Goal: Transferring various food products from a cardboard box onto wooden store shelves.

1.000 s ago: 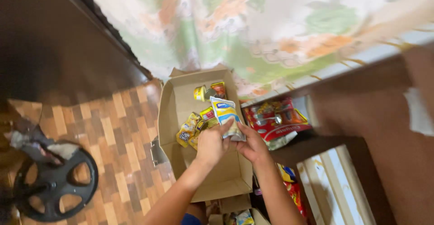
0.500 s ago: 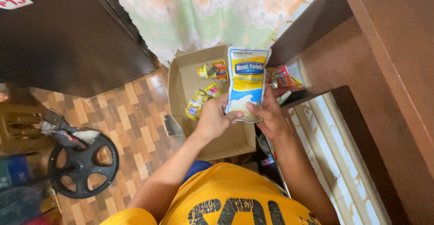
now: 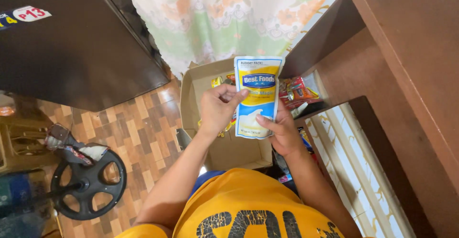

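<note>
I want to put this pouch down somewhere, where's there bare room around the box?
The near half of the cardboard box, below both hands, has bare floor. The parquet floor between the box and the black wheel is also free. The box's far end is crowded with small yellow packets, and red packets fill the shelf to the right.

Bystanders around a floor of wooden blocks

A dark cabinet [image 3: 71, 42] stands at the left; a flowered curtain [image 3: 224, 18] hangs behind an open cardboard box [image 3: 239, 152] with small yellow packets inside; red packets [image 3: 299, 92] lie on a brown shelf [image 3: 406, 75]; a black wheel-shaped stand [image 3: 88, 185] sits lower left.
</note>
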